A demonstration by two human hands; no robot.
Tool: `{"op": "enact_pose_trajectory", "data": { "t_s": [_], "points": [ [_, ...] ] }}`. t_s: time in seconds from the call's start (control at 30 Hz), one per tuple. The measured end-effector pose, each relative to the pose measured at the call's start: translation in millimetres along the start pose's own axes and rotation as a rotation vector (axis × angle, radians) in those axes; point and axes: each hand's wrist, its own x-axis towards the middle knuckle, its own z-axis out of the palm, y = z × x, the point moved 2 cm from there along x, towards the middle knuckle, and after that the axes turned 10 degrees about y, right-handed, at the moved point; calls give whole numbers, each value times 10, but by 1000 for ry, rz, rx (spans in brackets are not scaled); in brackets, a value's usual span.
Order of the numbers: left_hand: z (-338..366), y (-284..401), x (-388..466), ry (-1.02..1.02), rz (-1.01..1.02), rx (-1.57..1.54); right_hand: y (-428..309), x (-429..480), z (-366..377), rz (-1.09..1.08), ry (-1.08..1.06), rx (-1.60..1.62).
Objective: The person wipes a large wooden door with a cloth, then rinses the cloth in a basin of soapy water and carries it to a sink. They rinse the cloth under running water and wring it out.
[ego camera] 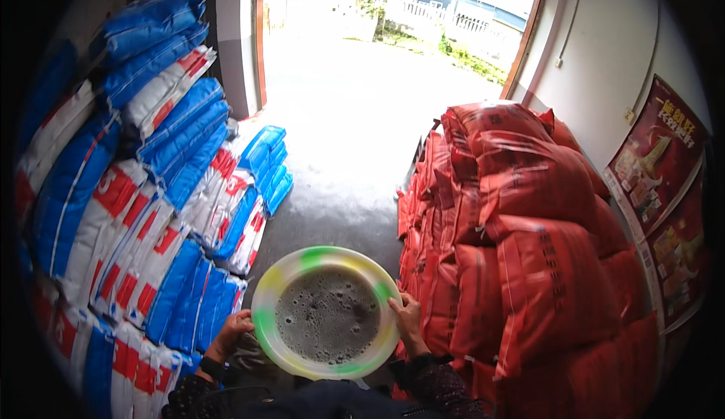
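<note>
A round plastic basin [264, 340], white with green and yellow patches, is held level in front of my body. Greyish, murky water [327, 314] with foam bubbles lies inside it. At the basin's left rim, my left hand [233, 330] grips the edge. My right hand [406, 316] holds the opposite rim, its thumb towards the top of the edge. Both hands are bare, below dark patterned sleeves.
Blue and white-red sacks [187, 153] are piled high on the left. Red sacks [544, 272] form a tall stack on the right. Between them a grey floor [334, 215] leads to a bright open doorway. Posters [657, 153] hang on the right wall.
</note>
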Motion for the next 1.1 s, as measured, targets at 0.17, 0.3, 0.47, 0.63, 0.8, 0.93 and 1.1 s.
{"op": "enact_pose_trajectory", "data": {
  "t_s": [0.17, 0.3, 0.47, 0.63, 0.8, 0.93, 1.1],
  "points": [
    [210, 635, 1322, 47, -101, 17, -95, 1349, 552, 14, -8, -99],
    [224, 1114, 2460, 31, 2, 1, -68, 2450, 1107, 24, -3, -167],
    [153, 1572, 4103, -62, -27, -16, -85, 3597, 1831, 91, 65, -90],
    [192, 2133, 5597, -77, -11, 49, -593, 4910, 2479, -24, 134, -89],
    [362, 2739, 6873, -20, 33, 68, -998, 6212, 3146, -120, 156, -191],
    [447, 3043, 7800, 39, 80, 143, -969, 7274, 3682, -128, 151, -215],
    [452, 3217, 8726, 184, 44, 71, -994, 8603, 4401, -159, 15, -270]
  ]
}}
